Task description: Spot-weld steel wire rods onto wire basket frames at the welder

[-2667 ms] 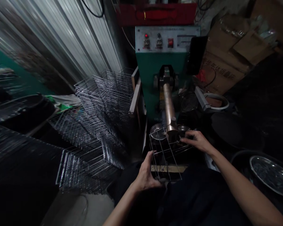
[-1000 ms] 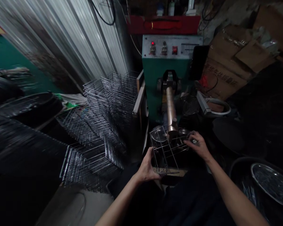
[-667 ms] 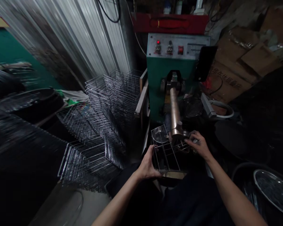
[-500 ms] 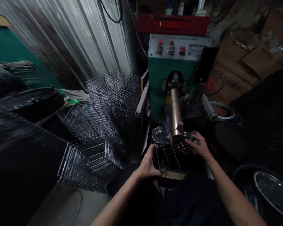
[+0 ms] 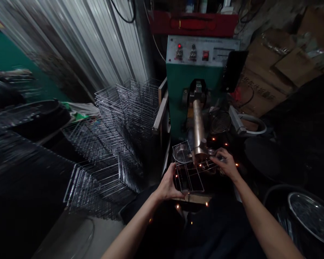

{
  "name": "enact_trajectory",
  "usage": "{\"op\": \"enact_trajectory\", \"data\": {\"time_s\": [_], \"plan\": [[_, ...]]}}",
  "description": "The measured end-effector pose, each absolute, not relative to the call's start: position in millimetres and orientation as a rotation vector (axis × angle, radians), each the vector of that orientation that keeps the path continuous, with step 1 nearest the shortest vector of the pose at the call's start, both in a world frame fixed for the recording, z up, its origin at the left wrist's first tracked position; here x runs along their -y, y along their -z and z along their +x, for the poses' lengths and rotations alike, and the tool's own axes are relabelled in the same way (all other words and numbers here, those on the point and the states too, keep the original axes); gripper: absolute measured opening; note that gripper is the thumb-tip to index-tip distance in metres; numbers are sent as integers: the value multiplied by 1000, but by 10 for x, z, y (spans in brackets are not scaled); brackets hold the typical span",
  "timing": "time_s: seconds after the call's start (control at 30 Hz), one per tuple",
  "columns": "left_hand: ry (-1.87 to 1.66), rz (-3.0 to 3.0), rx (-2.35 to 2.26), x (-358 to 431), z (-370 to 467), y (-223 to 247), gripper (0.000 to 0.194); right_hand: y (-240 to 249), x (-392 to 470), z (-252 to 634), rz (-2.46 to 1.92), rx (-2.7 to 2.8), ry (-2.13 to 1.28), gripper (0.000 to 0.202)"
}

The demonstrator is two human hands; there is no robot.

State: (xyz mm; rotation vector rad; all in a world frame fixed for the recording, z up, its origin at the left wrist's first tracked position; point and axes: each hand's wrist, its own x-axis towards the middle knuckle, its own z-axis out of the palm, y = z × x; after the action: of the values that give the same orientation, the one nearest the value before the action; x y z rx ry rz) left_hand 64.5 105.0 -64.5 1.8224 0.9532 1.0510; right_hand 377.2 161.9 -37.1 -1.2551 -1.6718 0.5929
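A small wire frame [image 5: 189, 177] lies tilted under the tip of a spot welder's thick metal arm [image 5: 198, 122]. My left hand [image 5: 169, 185] is closed on the frame's left side, thumb at its near edge and fingers along the far part. On the other side of the arm's tip, my right hand [image 5: 226, 163] pinches something small and shiny that I cannot make out. Orange sparks [image 5: 206, 204] are scattered around the frame and both hands. Behind the frame sits a round shiny metal dish [image 5: 182, 153].
The green welding machine [image 5: 175, 86] stands ahead, with a dark phone-like slab [image 5: 233, 71] on its front. Stacked wire frames [image 5: 102, 180] rise at left. Cardboard boxes [image 5: 267, 86] lean at the back right; a bucket-like container [image 5: 291, 212] with an oval shiny-rimmed piece stands at lower right.
Bright sparks have appeared around the arm's tip, the frame and my hands. Both hands keep their grips almost in the same place; the whole view has shifted slightly.
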Motion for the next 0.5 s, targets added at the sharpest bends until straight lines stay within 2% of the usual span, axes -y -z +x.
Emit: {"op": "enact_trajectory", "data": {"time_s": [0.27,0.43,0.5], "plan": [[-1083,1589,-977,-461,639,502,103,378,-1092,4038,-1356,1496,-580,44],[-1165,1256,-993,338,708,653,90,562,-348,4331,-1633,1487,-605,58],[-1142,970,-998,703,715,705,77,477,-149,4384,-1713,1481,-594,61]]}}
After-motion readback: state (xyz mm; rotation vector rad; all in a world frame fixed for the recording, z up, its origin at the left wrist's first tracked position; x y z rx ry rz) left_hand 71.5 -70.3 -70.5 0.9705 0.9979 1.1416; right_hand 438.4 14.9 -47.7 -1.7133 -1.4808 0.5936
